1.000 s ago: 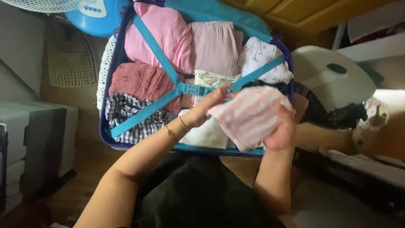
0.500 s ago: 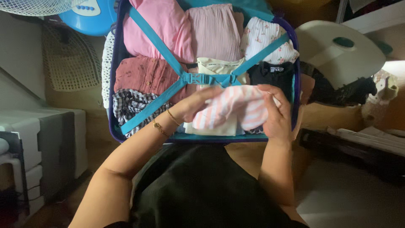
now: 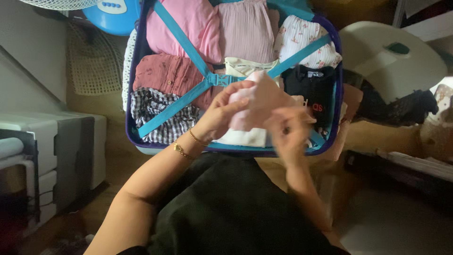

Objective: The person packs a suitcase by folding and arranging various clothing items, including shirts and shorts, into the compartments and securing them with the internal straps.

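Observation:
An open suitcase (image 3: 133,140) with a dark purple rim lies in front of me, packed with folded clothes under crossed teal straps (image 3: 188,47) that meet at a buckle (image 3: 218,79). My left hand (image 3: 222,113) grips a bunched pink and white striped garment (image 3: 262,99) over the near right part of the case. My right hand (image 3: 289,132), blurred by motion, holds the same garment from below. A black folded garment (image 3: 309,85) lies just behind my hands, and a white folded piece (image 3: 240,137) lies under them.
Pink tops (image 3: 188,23), a dusty-red shirt (image 3: 163,75) and a checked cloth (image 3: 155,111) fill the case. A blue fan base (image 3: 111,14) stands at the far left, white storage boxes (image 3: 71,141) to the left, and a white rounded appliance (image 3: 391,61) to the right.
The striped garment went from spread wide to bunched small between my hands. My right hand moved left and down; the view shifted a little, with the case now further right.

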